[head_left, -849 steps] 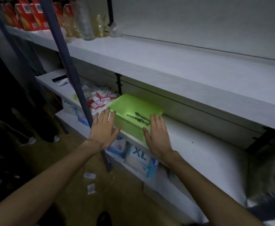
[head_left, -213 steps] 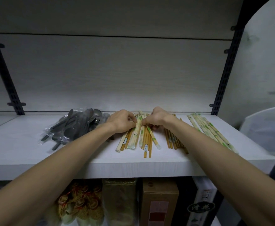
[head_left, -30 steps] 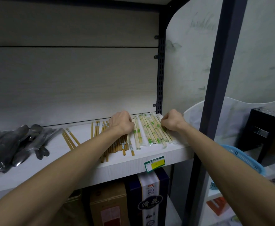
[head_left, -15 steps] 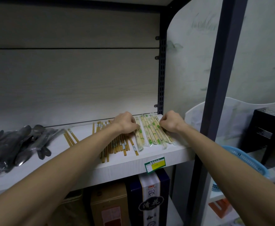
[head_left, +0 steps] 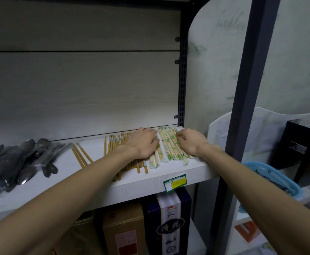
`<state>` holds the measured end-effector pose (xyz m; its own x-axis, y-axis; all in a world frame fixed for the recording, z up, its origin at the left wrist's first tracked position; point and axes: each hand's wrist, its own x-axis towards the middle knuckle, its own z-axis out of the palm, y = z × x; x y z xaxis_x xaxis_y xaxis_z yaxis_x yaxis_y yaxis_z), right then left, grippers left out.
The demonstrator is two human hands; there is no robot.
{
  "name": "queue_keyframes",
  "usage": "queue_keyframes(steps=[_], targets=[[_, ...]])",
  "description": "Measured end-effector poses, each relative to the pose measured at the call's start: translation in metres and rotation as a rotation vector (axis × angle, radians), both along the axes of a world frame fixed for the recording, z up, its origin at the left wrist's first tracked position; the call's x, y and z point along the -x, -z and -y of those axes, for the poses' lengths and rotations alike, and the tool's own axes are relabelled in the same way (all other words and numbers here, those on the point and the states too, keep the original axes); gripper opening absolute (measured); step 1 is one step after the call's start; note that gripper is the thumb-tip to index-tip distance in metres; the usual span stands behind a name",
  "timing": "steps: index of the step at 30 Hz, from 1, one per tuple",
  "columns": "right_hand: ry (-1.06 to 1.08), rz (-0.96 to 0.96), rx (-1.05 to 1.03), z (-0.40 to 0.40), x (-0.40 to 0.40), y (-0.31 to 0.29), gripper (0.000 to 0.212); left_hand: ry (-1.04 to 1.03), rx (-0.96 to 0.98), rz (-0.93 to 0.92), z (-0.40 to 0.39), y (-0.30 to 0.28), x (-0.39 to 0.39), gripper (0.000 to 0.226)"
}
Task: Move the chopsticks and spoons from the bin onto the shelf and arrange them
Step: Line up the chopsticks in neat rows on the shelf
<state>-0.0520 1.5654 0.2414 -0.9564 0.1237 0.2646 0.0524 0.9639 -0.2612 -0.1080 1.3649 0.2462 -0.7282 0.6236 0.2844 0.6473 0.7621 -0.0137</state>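
On the white shelf (head_left: pixel 95 188) lie several wrapped chopsticks with green print (head_left: pixel 169 148) at the right end. My left hand (head_left: pixel 144 142) rests flat, fingers together, on the brown chopsticks (head_left: pixel 113 144) and touches the left side of the wrapped ones. My right hand (head_left: pixel 192 141) is curled, fingertips pressing the right side of the wrapped group. A loose brown pair (head_left: pixel 80 156) lies apart further left. Bagged metal spoons (head_left: pixel 16 162) are piled at the shelf's left. The bin is out of view.
A dark upright post (head_left: pixel 242 107) stands just right of my right arm. A blue basket (head_left: pixel 272 177) and a black box (head_left: pixel 303 144) sit on the neighbouring shelf. Boxes (head_left: pixel 169 223) stand under the shelf. A price label (head_left: pixel 174 183) is on the shelf edge.
My left hand has opened from a fist and now lies flat over the brown chopsticks. The wrapped chopsticks are pushed closer together. My right hand stays at their right side.
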Motion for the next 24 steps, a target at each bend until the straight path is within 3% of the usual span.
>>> queue_keyframes(steps=[4, 9, 13, 24], targets=[[-0.012, 0.011, -0.098, -0.001, 0.0, 0.002, 0.036, 0.016, 0.124, 0.263, -0.007, 0.004, -0.005, 0.055], [-0.079, 0.041, -0.108, 0.003, -0.001, 0.0, 0.035, -0.032, 0.222, 0.307, -0.015, 0.0, -0.014, 0.077], [-0.107, 0.157, -0.087, 0.007, -0.001, 0.003, 0.046, -0.037, 0.227, 0.364, -0.02, 0.001, -0.016, 0.075], [-0.132, 0.175, -0.131, 0.003, -0.013, 0.001, 0.049, -0.008, 0.232, 0.303, -0.024, -0.002, -0.029, 0.075]])
